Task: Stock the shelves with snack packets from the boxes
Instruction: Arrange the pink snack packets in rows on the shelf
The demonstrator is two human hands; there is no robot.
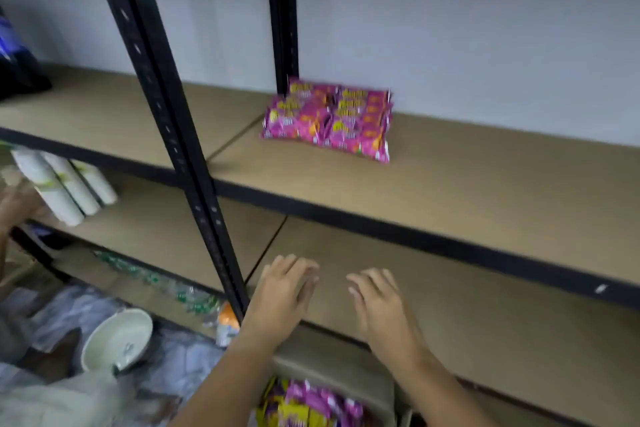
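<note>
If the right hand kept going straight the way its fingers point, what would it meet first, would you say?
The right hand points up and inward over the bare lower shelf board. The way looks free to the back wall, probably; the pink snack packets lie on the shelf above. Depth is unclear.

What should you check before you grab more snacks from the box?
1. Left hand free, fingers relaxed: ok.
2. Right hand free: ok.
3. Brown cardboard box below the hands holds more pink and yellow snack packets: ok.
4. Room on the tan upper shelf board beside the stacked pink snack packets: ok.
5. How many packets remain in the box: cannot tell.
</note>
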